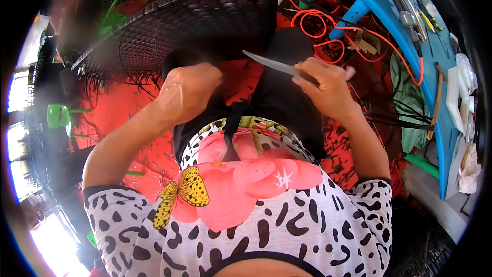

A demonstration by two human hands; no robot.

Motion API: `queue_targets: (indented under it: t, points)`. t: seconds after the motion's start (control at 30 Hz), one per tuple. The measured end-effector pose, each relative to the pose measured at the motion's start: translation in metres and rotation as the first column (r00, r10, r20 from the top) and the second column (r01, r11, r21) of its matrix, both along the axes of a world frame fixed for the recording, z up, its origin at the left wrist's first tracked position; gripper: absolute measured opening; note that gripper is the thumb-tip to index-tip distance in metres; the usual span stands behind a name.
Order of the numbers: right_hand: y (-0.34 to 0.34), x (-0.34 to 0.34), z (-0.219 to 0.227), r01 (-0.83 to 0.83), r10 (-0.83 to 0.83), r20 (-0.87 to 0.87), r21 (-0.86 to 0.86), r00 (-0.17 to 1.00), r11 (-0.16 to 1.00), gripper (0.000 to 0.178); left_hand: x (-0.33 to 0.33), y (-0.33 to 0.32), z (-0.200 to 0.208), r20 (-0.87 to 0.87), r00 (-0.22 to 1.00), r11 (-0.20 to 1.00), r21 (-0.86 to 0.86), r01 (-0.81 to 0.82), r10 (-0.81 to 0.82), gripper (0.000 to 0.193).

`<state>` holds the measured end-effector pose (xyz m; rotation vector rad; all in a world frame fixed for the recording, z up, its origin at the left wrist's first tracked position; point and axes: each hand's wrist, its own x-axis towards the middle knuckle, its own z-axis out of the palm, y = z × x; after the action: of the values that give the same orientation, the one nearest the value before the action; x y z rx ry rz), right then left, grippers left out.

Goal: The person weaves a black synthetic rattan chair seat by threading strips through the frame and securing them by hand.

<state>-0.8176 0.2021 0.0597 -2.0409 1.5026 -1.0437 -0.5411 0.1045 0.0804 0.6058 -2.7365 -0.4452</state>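
My right hand [328,83] is closed around the handle of a knife [274,63]. Its narrow grey blade points left and slightly away from me, over my dark-trousered legs. My left hand [190,91] is curled into a fist above my other thigh; whatever its fingers hold is hidden. Just beyond both hands stands a large dark woven panel [200,18] with a wrapped rim. A black strip [233,128] lies across my lap between the hands, touching my patterned shirt.
On the right, a blue table [445,115] carries a power tool [402,7] and hand tools. An orange hose [369,33] coils below it beside a green bag [410,97]. Dark scraps litter the red floor [120,115]. A small green stool [59,117] stands left.
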Motion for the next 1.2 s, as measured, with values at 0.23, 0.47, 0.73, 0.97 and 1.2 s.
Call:
queue_targets:
  t: [0.23,0.47,0.73,0.97,1.2]
  points:
    - [-0.008,0.010,0.015,0.016,0.054,0.207,-0.324,0.977,0.946,0.016,-0.001,0.000,-0.010,0.225,0.974,1.000,-0.011,0.018,-0.015,0.009]
    - [-0.053,-0.007,0.045,0.231,-0.382,-0.164,-0.566,0.909,0.792,0.018,-0.020,-0.011,0.007,0.055,0.998,0.979,-0.196,0.050,-0.040,0.021]
    - [-0.059,0.032,0.017,0.179,-0.225,-0.046,-0.465,0.973,0.867,0.026,-0.071,-0.079,0.058,-0.287,0.956,0.853,-0.511,-0.105,-0.054,0.032]
    - [-0.081,0.061,0.010,0.250,-0.172,0.202,-0.475,0.964,0.844,0.030,-0.088,-0.097,0.070,-0.154,0.981,0.989,-0.107,0.106,-0.122,0.038]
    - [-0.097,0.073,0.011,0.303,-0.221,0.222,-0.475,0.950,0.826,0.022,-0.096,-0.100,0.078,-0.169,0.986,0.900,0.430,0.074,0.000,0.030]
